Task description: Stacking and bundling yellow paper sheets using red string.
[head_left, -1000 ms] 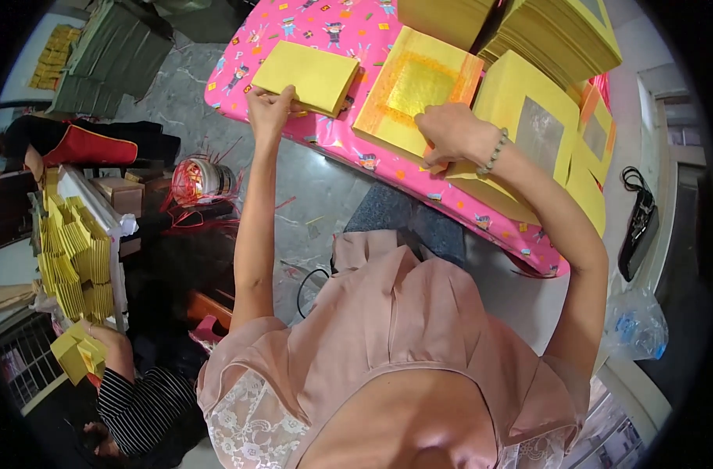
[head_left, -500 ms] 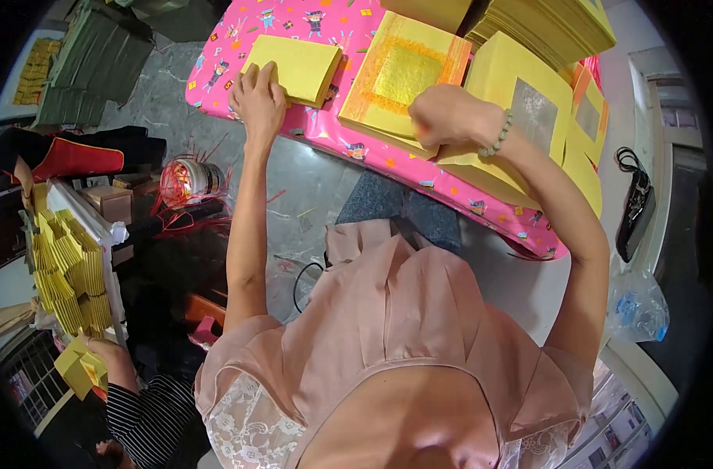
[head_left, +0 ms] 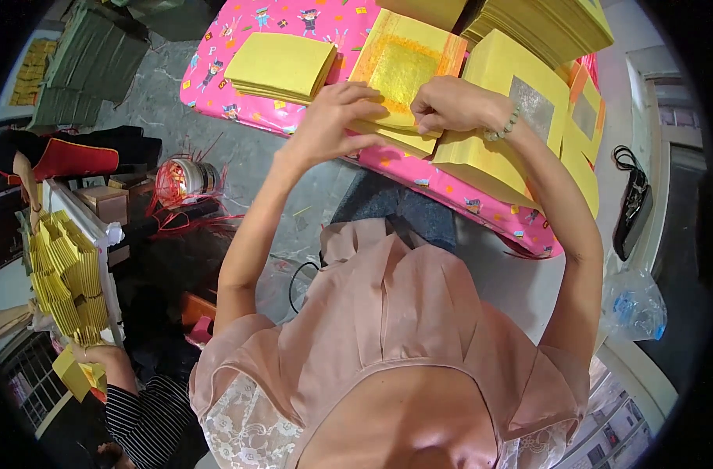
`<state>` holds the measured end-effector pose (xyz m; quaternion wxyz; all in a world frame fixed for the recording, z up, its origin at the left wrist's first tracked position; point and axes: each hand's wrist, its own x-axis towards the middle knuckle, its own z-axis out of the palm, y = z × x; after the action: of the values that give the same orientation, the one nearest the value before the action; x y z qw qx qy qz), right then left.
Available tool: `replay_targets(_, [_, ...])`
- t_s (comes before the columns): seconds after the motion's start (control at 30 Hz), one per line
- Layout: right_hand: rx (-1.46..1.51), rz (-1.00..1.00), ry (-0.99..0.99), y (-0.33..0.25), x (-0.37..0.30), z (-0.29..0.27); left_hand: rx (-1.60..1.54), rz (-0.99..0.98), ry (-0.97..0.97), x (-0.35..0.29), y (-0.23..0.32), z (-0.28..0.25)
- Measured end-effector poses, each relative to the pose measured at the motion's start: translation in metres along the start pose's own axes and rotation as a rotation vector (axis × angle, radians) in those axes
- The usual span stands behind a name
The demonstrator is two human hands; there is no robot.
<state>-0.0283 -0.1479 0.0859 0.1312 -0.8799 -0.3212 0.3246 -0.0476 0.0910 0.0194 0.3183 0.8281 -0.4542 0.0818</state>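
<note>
My left hand (head_left: 333,123) is over the left near edge of a stack of yellow paper with a gold foil square and orange border (head_left: 403,74). Its fingers and thumb are apart, with nothing between them. At the near right corner of that stack, my right hand (head_left: 454,105) is curled closed, a beaded bracelet on its wrist. Whatever its fingertips may pinch is hidden. To the left lies a folded bundle of plain yellow paper (head_left: 282,66), touched by neither hand. A thick yellow stack with a silver square (head_left: 489,86) stands beside my right hand.
The pink patterned tabletop (head_left: 204,82) bears taller yellow paper stacks (head_left: 540,27) at the far right. A bucket with red strands (head_left: 188,180) stands on the floor. At left, co-workers' hands are near a white table with folded yellow papers (head_left: 67,273). A black pouch (head_left: 634,211) hangs at right.
My left hand has left the folded yellow bundle and moved right to the gold foil stack, its fingers opening. The bundle lies slightly further left. My right hand has stayed nearly in place.
</note>
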Motion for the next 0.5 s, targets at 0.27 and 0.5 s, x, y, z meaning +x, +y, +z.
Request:
replay_targets(0.27, [0.045, -0.017, 0.015, 0.006, -0.001, 0.001, 0.017, -0.090, -0.079, 0.005, -0.001, 0.016])
replay_targets(0.5, [0.080, -0.015, -0.001, 0.010, 0.000, 0.001, 0.018, -0.095, -0.078, 0.005, 0.001, 0.016])
